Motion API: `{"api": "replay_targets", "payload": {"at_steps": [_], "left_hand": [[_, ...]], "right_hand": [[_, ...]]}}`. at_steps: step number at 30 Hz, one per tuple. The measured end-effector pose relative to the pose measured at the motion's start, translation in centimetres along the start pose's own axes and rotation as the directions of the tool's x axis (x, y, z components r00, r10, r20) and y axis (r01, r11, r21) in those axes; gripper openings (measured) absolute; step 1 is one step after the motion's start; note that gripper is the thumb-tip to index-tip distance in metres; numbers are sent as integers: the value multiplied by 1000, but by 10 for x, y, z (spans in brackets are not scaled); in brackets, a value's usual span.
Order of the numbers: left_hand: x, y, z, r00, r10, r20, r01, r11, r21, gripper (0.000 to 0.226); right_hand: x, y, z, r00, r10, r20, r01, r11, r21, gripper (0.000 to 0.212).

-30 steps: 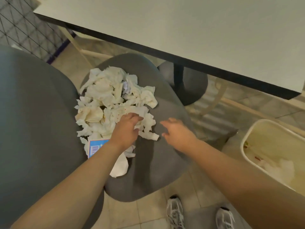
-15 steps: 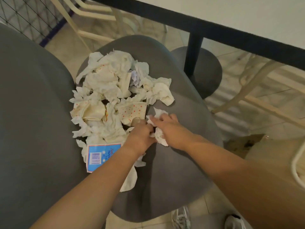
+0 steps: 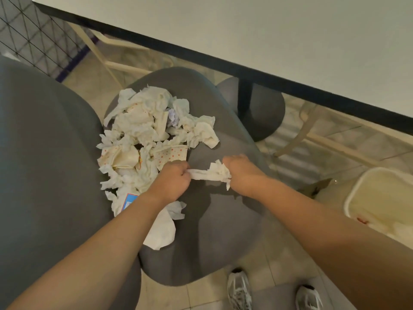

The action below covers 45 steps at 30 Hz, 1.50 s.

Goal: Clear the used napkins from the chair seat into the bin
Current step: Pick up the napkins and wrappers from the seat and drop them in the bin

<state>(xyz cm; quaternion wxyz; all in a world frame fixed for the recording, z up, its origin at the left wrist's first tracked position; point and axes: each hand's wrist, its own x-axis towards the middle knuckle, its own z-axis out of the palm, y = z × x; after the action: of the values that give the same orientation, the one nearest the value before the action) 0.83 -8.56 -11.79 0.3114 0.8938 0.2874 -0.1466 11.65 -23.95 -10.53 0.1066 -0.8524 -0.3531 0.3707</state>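
Note:
A heap of crumpled white napkins [image 3: 143, 128] covers the left half of the grey chair seat [image 3: 219, 231]; some carry orange dots. One twisted white napkin [image 3: 210, 174] is stretched above the seat between my two hands. My left hand [image 3: 172, 181] pinches its left end. My right hand [image 3: 242, 173] grips its bunched right end. A blue and white paper label [image 3: 129, 201] peeks out under my left forearm. The cream bin [image 3: 357, 193] stands on the floor at the right edge, with paper inside.
A white table top with a black edge [image 3: 245, 70] overhangs the chair's far side, on a black post with a round base [image 3: 266, 121]. The grey chair back [image 3: 44, 175] fills the left. Cream chair legs [image 3: 297, 139] and a wire grid [image 3: 29, 39] stand behind. My shoes [image 3: 239, 289] are below.
Both hands have lifted one napkin off the pile's right edge and pulled apart, stretching it between them. The view has swung right, bringing the bin back into sight.

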Motion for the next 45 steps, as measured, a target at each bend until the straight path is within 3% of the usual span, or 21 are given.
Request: {"api": "replay_targets", "payload": {"at_steps": [5, 9, 13, 19, 22, 25, 27, 33, 39, 45], "left_hand": [[-27, 48, -6, 995, 91, -28, -92, 995, -46, 23], [-49, 96, -7, 997, 77, -28, -81, 979, -186, 22], [-68, 149, 5, 992, 130, -1, -128, 978, -163, 19], [-84, 232, 24, 979, 186, 85, -164, 963, -213, 24], [-89, 279, 32, 956, 211, 204, -167, 963, -211, 15], [-93, 322, 36, 910, 255, 327, -232, 967, -107, 39], [-94, 344, 34, 885, 281, 370, -265, 959, -95, 42], [-93, 400, 31, 831, 408, 377, -300, 901, -314, 30], [-88, 418, 51, 786, 421, 453, -268, 892, -364, 31], [-83, 414, 64, 761, 420, 494, -198, 876, -440, 34]], "right_hand": [[-41, 16, -14, 997, -28, -69, 31, 999, 33, 18], [-81, 42, -28, 984, -35, -173, 56, 992, 114, 19], [-121, 80, -43, 981, 15, -196, 17, 987, 159, 12], [-181, 142, -59, 957, 100, -274, -5, 945, 328, 25], [-207, 175, -65, 939, 154, -307, 17, 873, 488, 24], [-230, 202, -71, 922, 194, -336, 54, 794, 606, 24], [-242, 213, -76, 913, 202, -355, 105, 724, 682, 19], [-259, 227, -95, 939, 112, -325, 244, 445, 861, 25], [-255, 239, -93, 984, 2, -178, 166, 344, 924, 28], [-253, 251, -78, 987, -138, -87, 98, 75, 992, 25]]}}
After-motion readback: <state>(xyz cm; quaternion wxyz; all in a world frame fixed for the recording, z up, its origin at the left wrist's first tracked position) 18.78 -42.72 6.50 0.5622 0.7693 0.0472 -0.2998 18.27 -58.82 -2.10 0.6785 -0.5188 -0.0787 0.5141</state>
